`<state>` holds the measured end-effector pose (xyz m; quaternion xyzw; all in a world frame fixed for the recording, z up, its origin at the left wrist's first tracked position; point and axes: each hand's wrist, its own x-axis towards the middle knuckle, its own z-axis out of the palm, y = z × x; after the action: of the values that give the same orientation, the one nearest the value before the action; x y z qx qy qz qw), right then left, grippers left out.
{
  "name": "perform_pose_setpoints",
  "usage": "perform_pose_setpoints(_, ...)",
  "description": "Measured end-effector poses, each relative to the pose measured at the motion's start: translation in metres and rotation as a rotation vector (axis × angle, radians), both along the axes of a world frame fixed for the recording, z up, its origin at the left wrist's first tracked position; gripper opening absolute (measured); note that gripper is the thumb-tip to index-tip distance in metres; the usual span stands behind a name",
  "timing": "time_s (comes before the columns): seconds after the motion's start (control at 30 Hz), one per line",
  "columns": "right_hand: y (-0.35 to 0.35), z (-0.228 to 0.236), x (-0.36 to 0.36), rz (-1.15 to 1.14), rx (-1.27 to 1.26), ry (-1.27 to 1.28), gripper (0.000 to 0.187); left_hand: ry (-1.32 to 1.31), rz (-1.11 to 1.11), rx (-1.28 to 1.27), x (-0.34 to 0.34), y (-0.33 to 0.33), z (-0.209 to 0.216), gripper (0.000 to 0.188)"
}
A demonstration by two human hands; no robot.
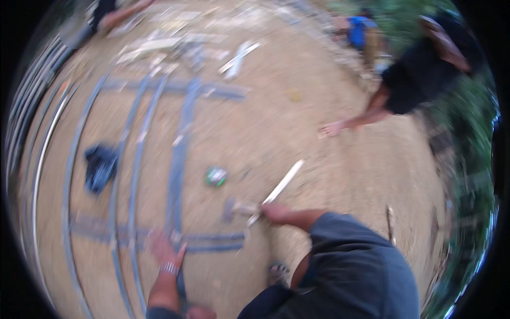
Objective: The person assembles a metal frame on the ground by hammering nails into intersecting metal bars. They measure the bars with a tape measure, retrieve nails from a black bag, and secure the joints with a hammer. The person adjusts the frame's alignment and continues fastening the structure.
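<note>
Motion blurs the whole view. My left hand (164, 246), with a metal-banded watch (169, 268) at the wrist, rests on the near end of a frame of grey bars (178, 175), where a long bar meets the crosspieces (215, 242). Its thumb stands apart from the fingers. In my right hand (274, 213) is the handle of a hammer (230, 210), its head pointing left above the crosspiece ends. A pale wooden strip (287, 179) runs slantwise by the same hand; whether the hand also grips it I cannot tell.
A small round green-and-white object (216, 176) and a black plastic bag (101, 167) lie on bare soil. Scrap wood (159, 45) is strewn farther back. Long pipes (37, 95) line the left. A barefoot person in dark clothes (425, 74) is at right; others are behind.
</note>
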<state>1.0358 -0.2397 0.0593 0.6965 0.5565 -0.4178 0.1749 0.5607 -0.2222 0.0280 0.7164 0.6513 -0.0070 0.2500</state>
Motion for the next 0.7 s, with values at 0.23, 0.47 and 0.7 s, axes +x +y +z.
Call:
perform_pose_setpoints(0.23, -0.014, 0.012, -0.026, 0.076, 0.154, -0.02, 0.047, 0.362, -0.066, -0.038, 0.004, 0.001, 0.029, 0.117)
perform_pose_setpoints(0.47, -0.026, -0.002, -0.041, -0.047, 0.118, 0.025, 0.041, 0.475, -0.148, -0.103, -0.002, 0.006, 0.015, 0.117)
perform_pose_setpoints(0.7, -0.041, -0.015, -0.049, -0.12, 0.072, 0.083, 0.047, 0.409, -0.125, -0.151, 0.006, 0.003, 0.045, 0.118)
